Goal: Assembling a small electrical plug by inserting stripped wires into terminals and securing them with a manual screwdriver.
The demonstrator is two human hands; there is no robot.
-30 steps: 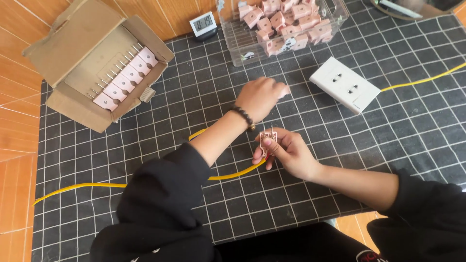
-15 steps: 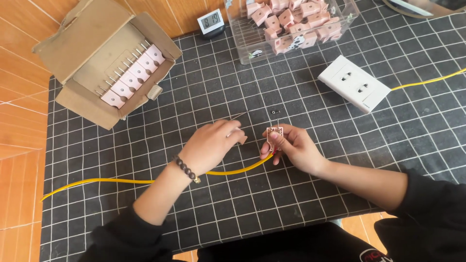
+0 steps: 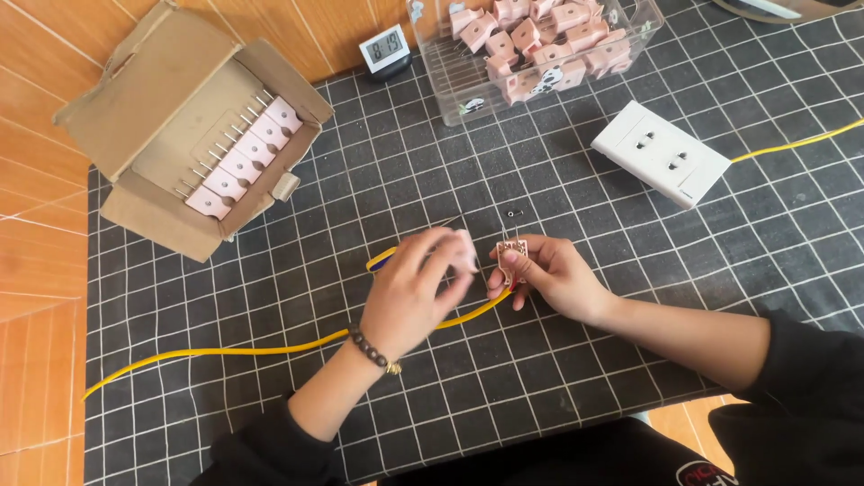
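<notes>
— What are the hands doing?
— The right hand is pinching a pink plug above the desk; the left hand, blurred, is hovering beside it over the yellow cable, grip unclear.

The work surface is a bench of orange-brown wood with a visible grain, showing along the left edge and the upper left corner. A black mat with a white grid of squares covers most of it, set at a slight angle to the wood. The mat's left edge leaves a strip of bare wood exposed. Light is even and bright, daylight in quality, with soft, short shadows. No walls, windows or floor can be made out.
</notes>
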